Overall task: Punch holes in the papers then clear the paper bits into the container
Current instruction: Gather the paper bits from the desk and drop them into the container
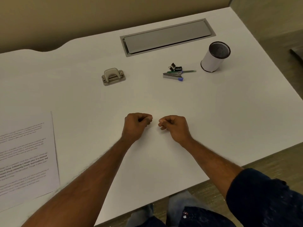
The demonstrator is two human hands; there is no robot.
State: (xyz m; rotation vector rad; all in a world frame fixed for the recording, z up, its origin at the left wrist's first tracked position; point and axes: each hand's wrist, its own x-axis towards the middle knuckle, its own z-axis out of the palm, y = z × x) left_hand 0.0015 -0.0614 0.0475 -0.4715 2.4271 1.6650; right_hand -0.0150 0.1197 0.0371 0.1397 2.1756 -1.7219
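A grey hole punch [113, 76] stands on the white desk, well beyond my hands. Printed papers [24, 154] lie stacked at the left edge of the desk, away from both hands. A white cylindrical container [214, 57] with a dark mesh inside and a black rim stands at the far right. My left hand [136, 126] and my right hand [173, 127] rest side by side on the bare desk in the middle, both curled into loose fists with thumb against fingers. Nothing is visible in either hand. No paper bits are visible.
A stapler [173, 75], binder clips [175, 67] and a green pen [190, 71] lie between the punch and the container. A grey cable hatch [167, 36] is set into the desk at the back. The desk's front edge [188, 187] runs diagonally near my right forearm.
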